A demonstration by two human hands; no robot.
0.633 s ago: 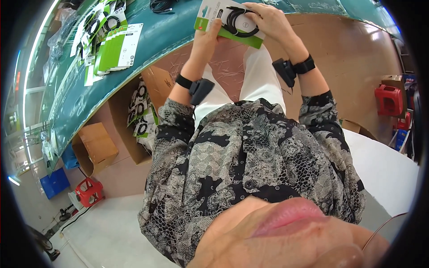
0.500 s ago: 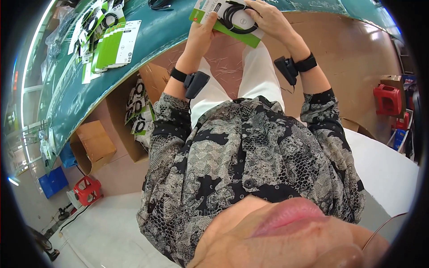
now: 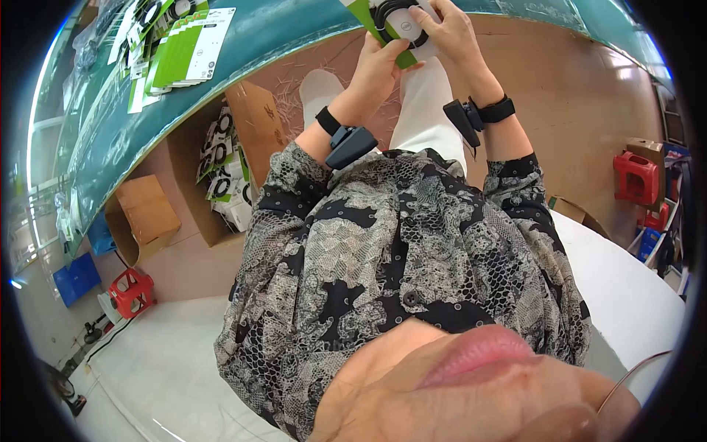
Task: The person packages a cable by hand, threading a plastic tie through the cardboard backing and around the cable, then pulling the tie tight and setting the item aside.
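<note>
Between my two hands, at the top of the head view, is a green and white packaging card (image 3: pixel 361 12) with a black coiled cable (image 3: pixel 381 31) on its front. My left hand (image 3: pixel 377 65) pinches the card's lower left edge, its thumb on the front. My right hand (image 3: pixel 451 35) holds the right side, fingertips against the card and coil. The card's top runs out of the picture. Left of my hands, a fanned stack of similar green and white cards (image 3: pixel 193 50) lies on the green-topped table (image 3: pixel 272 33), beside more carded cables (image 3: pixel 151 16).
Under the table edge, an open cardboard box (image 3: pixel 190 173) contains several carded cables (image 3: pixel 224 177). A smaller brown carton (image 3: pixel 147 211) and a red plastic stool (image 3: pixel 132 292) stand at the left. Another red plastic item (image 3: pixel 636 178) is at the far right. Thin scraps litter the floor.
The card has tilted more steeply between my hands. My left hand has shifted right along its lower edge. The whole view has moved, and the loose black cable on the table has left the picture.
</note>
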